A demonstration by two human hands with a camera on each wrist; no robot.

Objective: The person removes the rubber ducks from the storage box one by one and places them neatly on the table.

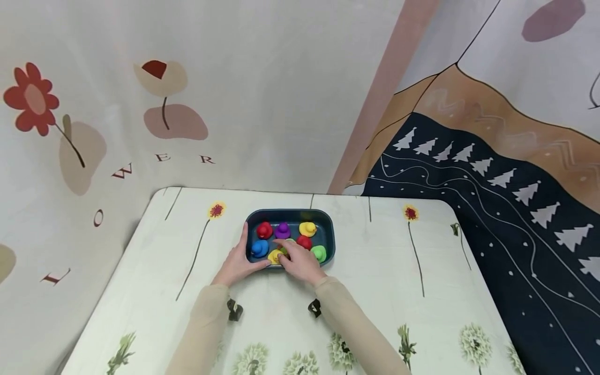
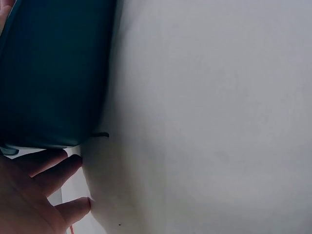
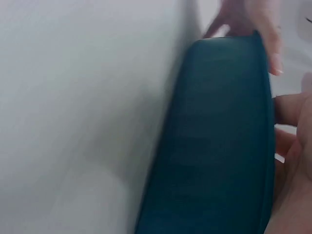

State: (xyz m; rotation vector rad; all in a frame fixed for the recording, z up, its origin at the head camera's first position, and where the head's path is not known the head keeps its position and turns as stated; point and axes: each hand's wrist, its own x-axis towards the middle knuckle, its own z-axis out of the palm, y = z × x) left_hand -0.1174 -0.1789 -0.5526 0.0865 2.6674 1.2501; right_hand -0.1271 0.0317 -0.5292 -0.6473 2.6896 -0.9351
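Two hands meet at one dark blue-green oblong tray (image 1: 329,234), long axis left-right. Head: left hand (image 1: 236,264) spread wide at its left end; right hand (image 1: 300,263) inside, nearer the small yellow toy duck (image 1: 273,256) just left of its thumb — pinching, I cannot tell. Left wrist: fingers extended beside the tray's end. Right wrist: tray wall — ducks hidden.

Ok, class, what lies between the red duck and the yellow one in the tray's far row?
A purple duck, nearer the red duck, with bare tray towards the yellow duck; the head view shows it.
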